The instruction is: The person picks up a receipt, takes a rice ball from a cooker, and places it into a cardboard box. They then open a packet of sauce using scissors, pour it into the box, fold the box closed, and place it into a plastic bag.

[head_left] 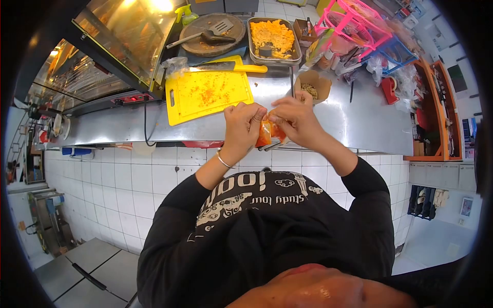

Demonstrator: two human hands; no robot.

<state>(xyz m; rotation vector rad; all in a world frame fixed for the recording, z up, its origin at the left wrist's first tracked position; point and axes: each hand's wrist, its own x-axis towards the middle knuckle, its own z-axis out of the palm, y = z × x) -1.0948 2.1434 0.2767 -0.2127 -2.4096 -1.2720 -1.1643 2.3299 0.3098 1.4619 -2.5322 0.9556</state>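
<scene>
Both my hands are in front of my chest, above the steel counter's near edge. Between them hangs a small clear plastic bag of orange-red sauce [264, 134]. My left hand [242, 127], with a bangle at its wrist, pinches the bag's top from the left. My right hand [299, 122] pinches it from the right, its fingers closed. Just beyond my right hand stands an open brown paper food box [319, 85] with crumbly food in it. To the left lies a yellow cutting board [226, 105] strewn with orange crumbs, and a knife [226, 66] with a yellow handle rests along its far edge.
A metal tray [297, 56] of chopped orange food stands at the back, with a scoop inside. Left of it, a round board [197, 47] bears a slotted spatula [205, 32]. A glass warming cabinet [120, 46] fills the left. Pink baskets [354, 23] and a red tape dispenser [389, 91] are right.
</scene>
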